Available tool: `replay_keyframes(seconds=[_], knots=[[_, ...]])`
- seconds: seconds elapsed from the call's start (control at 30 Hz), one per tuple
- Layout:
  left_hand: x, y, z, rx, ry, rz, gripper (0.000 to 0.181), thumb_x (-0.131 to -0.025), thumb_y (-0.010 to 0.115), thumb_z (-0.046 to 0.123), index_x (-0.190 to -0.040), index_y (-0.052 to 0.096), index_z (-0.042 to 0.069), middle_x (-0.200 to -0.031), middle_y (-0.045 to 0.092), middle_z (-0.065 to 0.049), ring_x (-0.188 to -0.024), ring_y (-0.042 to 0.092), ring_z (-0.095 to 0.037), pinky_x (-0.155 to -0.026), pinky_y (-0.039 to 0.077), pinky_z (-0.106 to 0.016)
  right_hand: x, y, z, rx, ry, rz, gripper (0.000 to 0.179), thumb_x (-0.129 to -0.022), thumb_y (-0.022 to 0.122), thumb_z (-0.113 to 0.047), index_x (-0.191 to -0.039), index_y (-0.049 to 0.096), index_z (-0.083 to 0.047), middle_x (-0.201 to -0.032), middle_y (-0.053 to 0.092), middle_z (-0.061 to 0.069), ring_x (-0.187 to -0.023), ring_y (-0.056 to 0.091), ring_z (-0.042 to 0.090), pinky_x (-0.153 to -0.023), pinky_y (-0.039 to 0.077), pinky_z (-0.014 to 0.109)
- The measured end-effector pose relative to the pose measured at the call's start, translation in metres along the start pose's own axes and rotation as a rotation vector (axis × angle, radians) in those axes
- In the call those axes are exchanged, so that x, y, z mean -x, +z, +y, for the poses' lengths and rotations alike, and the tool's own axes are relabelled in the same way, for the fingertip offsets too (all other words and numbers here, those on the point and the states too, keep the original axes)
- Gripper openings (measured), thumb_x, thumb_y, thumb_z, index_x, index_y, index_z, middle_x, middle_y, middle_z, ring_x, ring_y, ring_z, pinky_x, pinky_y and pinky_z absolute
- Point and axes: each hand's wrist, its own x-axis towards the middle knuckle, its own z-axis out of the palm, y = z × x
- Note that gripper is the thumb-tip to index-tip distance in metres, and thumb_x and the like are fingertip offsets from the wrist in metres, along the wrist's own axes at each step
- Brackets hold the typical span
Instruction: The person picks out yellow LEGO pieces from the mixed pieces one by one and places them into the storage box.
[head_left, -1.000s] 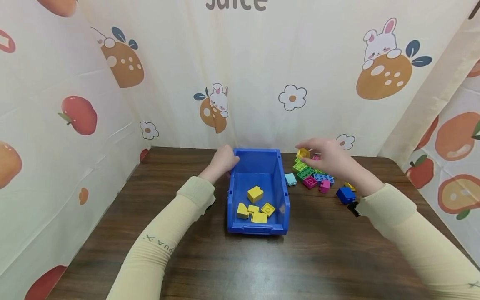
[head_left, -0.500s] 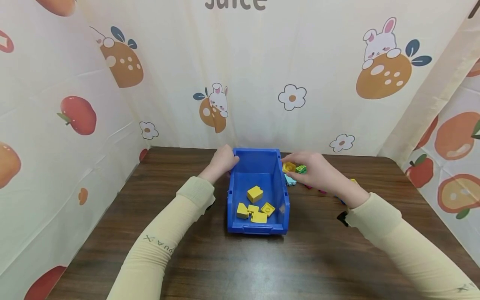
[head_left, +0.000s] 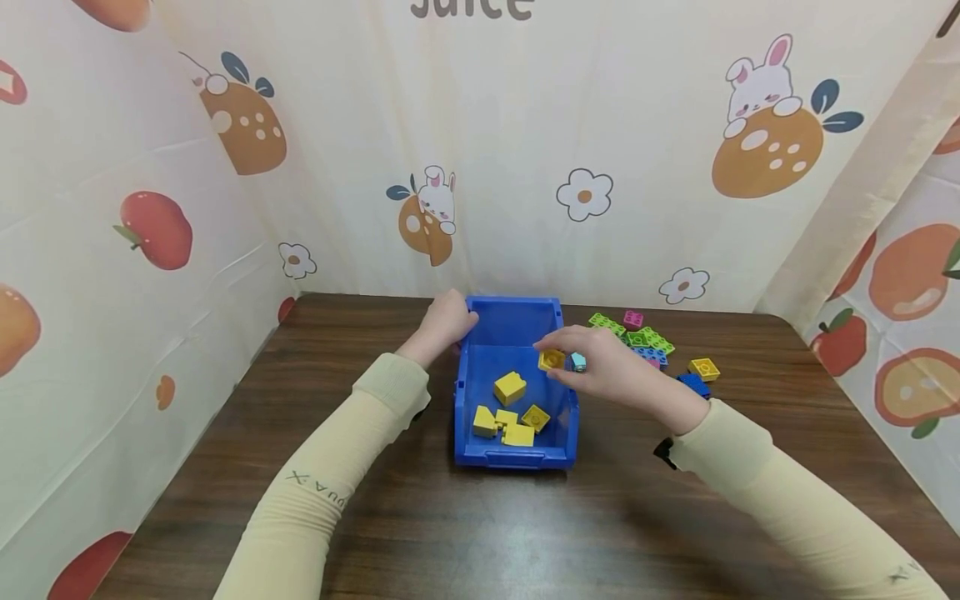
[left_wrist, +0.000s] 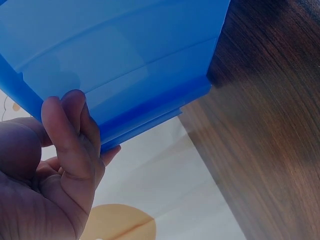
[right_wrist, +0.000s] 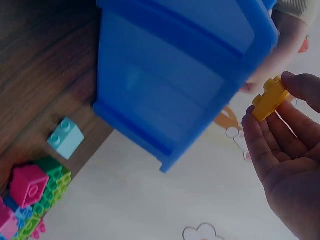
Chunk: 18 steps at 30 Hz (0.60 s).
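Note:
A blue plastic bin (head_left: pixel 516 458) stands on the table with several yellow toy bricks (head_left: pixel 510 388) on its floor. My left hand (head_left: pixel 447 318) grips the bin's rim at the far left corner. In the left wrist view, that hand's fingers (left_wrist: pixel 70 145) curl around the edge of the bin wall. Above the bin's right side, my right hand (head_left: pixel 611 373) pinches a yellow brick (head_left: pixel 551 360) between thumb and fingertips. The right wrist view has this yellow brick (right_wrist: pixel 270 99) apart from the bin's wall (right_wrist: pixel 155 85).
Right of the bin lies a group of loose bricks: light green (head_left: pixel 658 339), pink (head_left: pixel 633 318), blue (head_left: pixel 649 356) and others. A pale turquoise brick (right_wrist: pixel 66 138) lies near the bin. Farther right are a yellow brick (head_left: pixel 704 369) and a dark blue one (head_left: pixel 694 384). A printed curtain (head_left: pixel 517 250) hangs behind the table.
My right hand has carried the yellow brick leftward and nearer, from above the loose bricks to over the bin's right side. The left hand has stayed at the rim.

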Motion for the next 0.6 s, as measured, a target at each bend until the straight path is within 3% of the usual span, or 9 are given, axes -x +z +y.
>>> replay_keyframes(seconds=[0.27,0.6], knots=[[0.000,0.000,0.001,-0.010,0.005,-0.004,0.025,-0.096,0.049,0.015,-0.078,0.056,-0.001,-0.067,0.058,-0.015,-0.063,0.070,-0.030,-0.058,0.059,-0.032,-0.005,0.013,-0.002,-0.030,-0.043,-0.030,0.033,-0.084,0.072,-0.020,-0.116,0.066,-0.012,-0.117,0.066,0.005,-0.101,0.064,0.017,-0.075,0.058,0.024],[0.001,0.001,-0.001,0.009,0.015,0.007,0.025,-0.096,0.049,0.016,-0.079,0.057,0.000,-0.069,0.059,-0.016,-0.059,0.069,-0.028,-0.056,0.059,-0.031,-0.010,0.029,-0.003,-0.062,-0.115,-0.097,0.034,-0.084,0.071,-0.018,-0.117,0.065,-0.009,-0.115,0.066,0.006,-0.106,0.063,0.021,-0.083,0.057,0.034]])
